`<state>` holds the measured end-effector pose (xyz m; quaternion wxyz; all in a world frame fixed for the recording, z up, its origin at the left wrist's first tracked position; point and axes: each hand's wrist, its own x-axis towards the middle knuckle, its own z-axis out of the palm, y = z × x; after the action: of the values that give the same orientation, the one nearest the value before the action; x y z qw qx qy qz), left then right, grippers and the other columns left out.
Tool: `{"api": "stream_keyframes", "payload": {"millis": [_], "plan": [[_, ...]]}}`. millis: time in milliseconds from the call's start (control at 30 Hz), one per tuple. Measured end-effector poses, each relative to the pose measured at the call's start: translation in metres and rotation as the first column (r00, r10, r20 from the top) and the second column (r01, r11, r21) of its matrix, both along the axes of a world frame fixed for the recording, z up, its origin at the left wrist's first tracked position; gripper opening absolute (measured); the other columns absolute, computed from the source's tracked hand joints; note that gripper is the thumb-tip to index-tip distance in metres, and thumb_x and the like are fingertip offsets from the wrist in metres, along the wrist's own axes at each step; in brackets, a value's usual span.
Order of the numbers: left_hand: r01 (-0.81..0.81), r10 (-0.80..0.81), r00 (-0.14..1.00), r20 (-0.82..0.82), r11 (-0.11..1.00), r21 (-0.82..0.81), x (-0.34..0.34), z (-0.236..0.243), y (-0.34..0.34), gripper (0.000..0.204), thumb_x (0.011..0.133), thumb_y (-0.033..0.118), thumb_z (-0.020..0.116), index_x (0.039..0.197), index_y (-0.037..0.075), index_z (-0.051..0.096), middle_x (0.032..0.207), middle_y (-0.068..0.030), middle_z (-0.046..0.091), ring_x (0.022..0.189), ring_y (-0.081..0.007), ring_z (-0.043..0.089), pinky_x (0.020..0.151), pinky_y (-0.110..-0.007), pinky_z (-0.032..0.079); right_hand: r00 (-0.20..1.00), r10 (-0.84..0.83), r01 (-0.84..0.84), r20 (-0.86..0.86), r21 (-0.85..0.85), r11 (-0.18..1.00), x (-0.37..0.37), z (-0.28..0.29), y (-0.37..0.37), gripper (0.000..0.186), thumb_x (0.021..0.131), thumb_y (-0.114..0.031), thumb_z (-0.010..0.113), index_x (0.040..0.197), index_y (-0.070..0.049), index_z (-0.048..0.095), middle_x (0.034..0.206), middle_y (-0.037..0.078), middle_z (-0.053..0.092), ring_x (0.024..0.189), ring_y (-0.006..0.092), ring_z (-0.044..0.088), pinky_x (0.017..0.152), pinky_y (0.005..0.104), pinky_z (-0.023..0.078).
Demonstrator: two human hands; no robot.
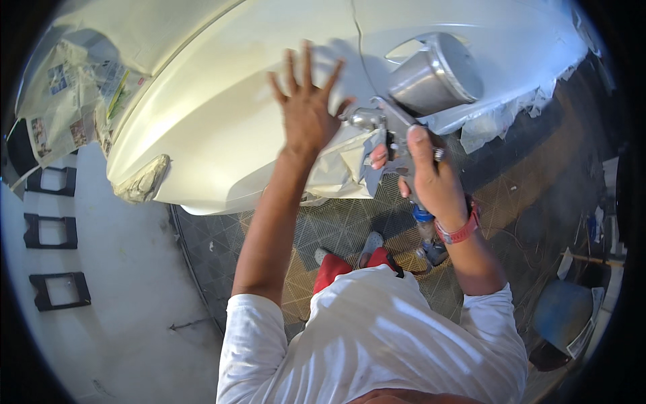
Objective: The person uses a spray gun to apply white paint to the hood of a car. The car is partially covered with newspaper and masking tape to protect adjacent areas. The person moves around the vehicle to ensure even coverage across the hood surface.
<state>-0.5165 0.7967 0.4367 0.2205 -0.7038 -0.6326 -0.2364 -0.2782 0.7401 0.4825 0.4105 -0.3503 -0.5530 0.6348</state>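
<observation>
The white T-shirt (377, 337) fills the view closest in, and both bare forearms reach up from it to a pearl-white car body panel (222, 114). The right hand (434, 178) is wrapped tight around the handle of a metal spray gun (393, 128), thumb laid up along the body and at least one finger curled toward the trigger; the gun's shiny cup (437, 74) sits just above and outward of that fist. Just across from the gun's nozzle end, the left hand (306, 108) lies flat on the panel with all fingers spread wide, holding nothing. To my eye, that palm wants to come away before any paint flies, and the gun should stay square to the curve at an even stand-off. Masking paper (350, 168) hangs just below the grip, with newspaper masking (67, 101) far off past the left hand. Beneath the wrist lies a grated floor (336, 229), dusted with overspray, beside pale smooth concrete (121, 316).
</observation>
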Motion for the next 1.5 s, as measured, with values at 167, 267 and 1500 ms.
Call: {"api": "stream_keyframes", "payload": {"millis": [167, 267, 1500], "plan": [[0.43, -0.368, 0.879, 0.303, 0.887, -0.171, 0.035, -0.075, -0.085, 0.059, 0.091, 0.034, 0.072, 0.144, 0.012, 0.057, 0.16, -0.0218, 0.038, 0.144, -0.0432, 0.04, 0.119, -0.056, 0.033, 0.986, -0.101, 0.092, 0.134, 0.07, 0.993, 0.012, 0.018, 0.011, 0.062, 0.113, -0.051, 0.027, 0.132, -0.003, 0.061, 0.095, 0.01, 0.074, 0.083, 0.015, 0.072, 0.047, 0.0233, 0.045], [0.483, -0.253, 0.83, 0.498, 0.772, -0.414, 0.032, -0.165, -0.164, 0.047, 0.093, 0.035, 0.071, 0.132, 0.009, 0.067, 0.145, -0.0254, 0.053, 0.13, -0.0434, 0.054, 0.111, -0.052, 0.044, 0.981, -0.182, 0.178, 0.067, 0.071, 0.982, 0.013, 0.045, 0.013, 0.066, 0.112, -0.056, 0.025, 0.13, -0.003, 0.061, 0.098, 0.012, 0.074, 0.085, 0.0167, 0.072, 0.047, 0.0226, 0.044], [0.206, 0.866, 0.248, 0.434, 0.39, -0.897, -0.337, -0.432, -0.654, 0.053, 0.1, 0.041, 0.06, 0.132, -0.001, 0.067, 0.117, -0.0216, 0.074, 0.11, -0.0357, 0.071, 0.095, -0.045, 0.053, 0.948, -0.079, -0.006, 0.307, 0.267, 0.964, -0.332, 0.178, -0.105, 0.072, 0.102, -0.069, 0.043, 0.12, -0.001, 0.057, 0.087, 0.011, 0.072, 0.075, 0.0147, 0.074, 0.041, 0.0229, 0.043]]}}
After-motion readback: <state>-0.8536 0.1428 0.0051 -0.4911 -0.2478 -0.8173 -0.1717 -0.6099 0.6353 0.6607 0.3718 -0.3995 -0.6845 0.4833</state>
